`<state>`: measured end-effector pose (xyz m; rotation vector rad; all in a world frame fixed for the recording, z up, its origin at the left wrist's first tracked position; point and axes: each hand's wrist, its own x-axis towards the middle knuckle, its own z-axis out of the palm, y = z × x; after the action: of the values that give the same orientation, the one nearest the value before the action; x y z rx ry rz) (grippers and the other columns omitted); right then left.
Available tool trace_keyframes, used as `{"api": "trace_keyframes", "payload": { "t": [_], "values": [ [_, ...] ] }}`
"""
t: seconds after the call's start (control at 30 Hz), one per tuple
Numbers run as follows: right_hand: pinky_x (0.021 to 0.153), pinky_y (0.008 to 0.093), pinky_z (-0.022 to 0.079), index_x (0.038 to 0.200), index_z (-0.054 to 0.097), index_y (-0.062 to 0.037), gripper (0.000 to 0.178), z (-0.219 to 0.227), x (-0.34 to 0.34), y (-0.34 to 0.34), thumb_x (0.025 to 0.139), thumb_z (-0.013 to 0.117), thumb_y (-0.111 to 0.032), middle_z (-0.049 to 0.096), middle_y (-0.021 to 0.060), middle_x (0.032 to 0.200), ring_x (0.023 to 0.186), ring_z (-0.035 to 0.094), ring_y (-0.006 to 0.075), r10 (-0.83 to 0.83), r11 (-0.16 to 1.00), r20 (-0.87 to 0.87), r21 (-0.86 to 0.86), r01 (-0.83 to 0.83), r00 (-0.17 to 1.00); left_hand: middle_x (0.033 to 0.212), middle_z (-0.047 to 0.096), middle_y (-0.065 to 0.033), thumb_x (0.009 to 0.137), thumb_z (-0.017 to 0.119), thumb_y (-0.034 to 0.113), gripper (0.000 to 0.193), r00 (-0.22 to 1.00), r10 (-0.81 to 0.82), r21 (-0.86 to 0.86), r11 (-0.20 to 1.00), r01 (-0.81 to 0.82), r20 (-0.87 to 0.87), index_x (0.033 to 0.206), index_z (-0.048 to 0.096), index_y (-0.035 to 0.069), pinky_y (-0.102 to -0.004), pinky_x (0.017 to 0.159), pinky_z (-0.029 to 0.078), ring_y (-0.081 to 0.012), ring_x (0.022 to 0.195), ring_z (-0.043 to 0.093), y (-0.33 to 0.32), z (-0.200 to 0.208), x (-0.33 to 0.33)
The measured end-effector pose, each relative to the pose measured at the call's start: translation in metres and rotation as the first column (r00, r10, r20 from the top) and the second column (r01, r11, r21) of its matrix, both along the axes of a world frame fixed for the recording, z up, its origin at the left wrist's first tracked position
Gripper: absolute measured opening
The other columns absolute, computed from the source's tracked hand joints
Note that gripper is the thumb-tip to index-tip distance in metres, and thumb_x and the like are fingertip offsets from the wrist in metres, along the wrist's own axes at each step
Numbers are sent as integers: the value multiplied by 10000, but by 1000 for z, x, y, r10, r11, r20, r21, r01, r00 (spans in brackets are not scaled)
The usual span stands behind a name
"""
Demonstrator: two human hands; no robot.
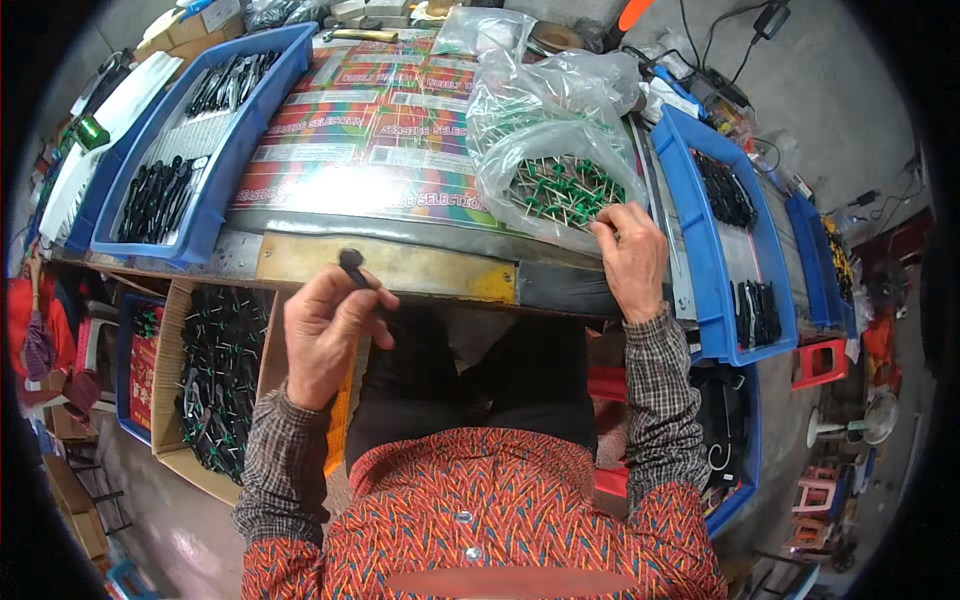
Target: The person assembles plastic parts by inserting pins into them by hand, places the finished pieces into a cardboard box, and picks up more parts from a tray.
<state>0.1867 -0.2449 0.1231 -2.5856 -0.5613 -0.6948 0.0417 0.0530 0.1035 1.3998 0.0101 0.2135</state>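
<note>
My left hand (330,330), raised in front of the table's near edge, pinches a small black plastic piece (351,262) with a rounded end. The rest of that piece is hidden by my fingers. My right hand (636,262) is at the near right side of an open clear plastic bag (500,190), fingertips drawn together beside the contents. What the fingertips hold, if anything, cannot be made out. Inside the bag lie many metal pins with green heads (560,188).
A blue tray (225,160) of black parts stands left; another blue tray (690,215) stands right. A cardboard box (172,400) of green-and-black pieces sits low at left. A hammer (362,35) lies at the table's back. A red stool (820,363) stands at right.
</note>
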Motion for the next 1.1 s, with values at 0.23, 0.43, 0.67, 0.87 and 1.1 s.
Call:
{"api": "trace_keyframes", "payload": {
  "t": [0.23,0.43,0.67,0.87,1.1],
  "values": [
    [612,379,457,821,622,-19,81,5,-38,4,774,665,-68,599,115,788,697,597,294,78,991,-44,113,-73,996,827,621,-101,934,562,125,137,992,-113,-51,993,110,-54,893,534,-3,-218,485,486,-106,547,573,-31,-18,-2],
    [559,339,448,817,608,-4,96,-1,-81,18,753,680,-3,567,105,737,648,581,256,318,921,-240,306,-239,917,720,593,-28,945,564,186,180,978,-108,46,992,118,-177,864,541,27,-169,430,354,-29,480,453,-48,-23,-8],
    [562,343,475,836,620,-6,129,-22,-104,36,733,696,10,568,97,754,642,599,248,433,886,-301,317,-339,850,702,599,-10,919,593,145,164,954,-152,23,986,163,-260,983,589,-6,-174,437,354,-20,510,475,-52,-36,-14],
    [542,347,469,845,622,-17,135,-36,-112,48,737,703,-18,566,92,762,633,600,247,465,876,-322,301,-376,825,682,588,13,900,625,153,161,964,-118,178,971,162,-238,948,626,-1,-175,489,367,-17,564,478,-49,-48,-21],
    [543,305,444,814,623,5,111,-48,-112,53,784,693,-77,557,88,712,607,573,210,511,839,-450,447,-311,732,635,553,-64,838,668,78,106,970,-49,244,964,108,-239,839,611,-12,-239,517,413,-64,571,495,-44,-56,-27]
  ]
}}
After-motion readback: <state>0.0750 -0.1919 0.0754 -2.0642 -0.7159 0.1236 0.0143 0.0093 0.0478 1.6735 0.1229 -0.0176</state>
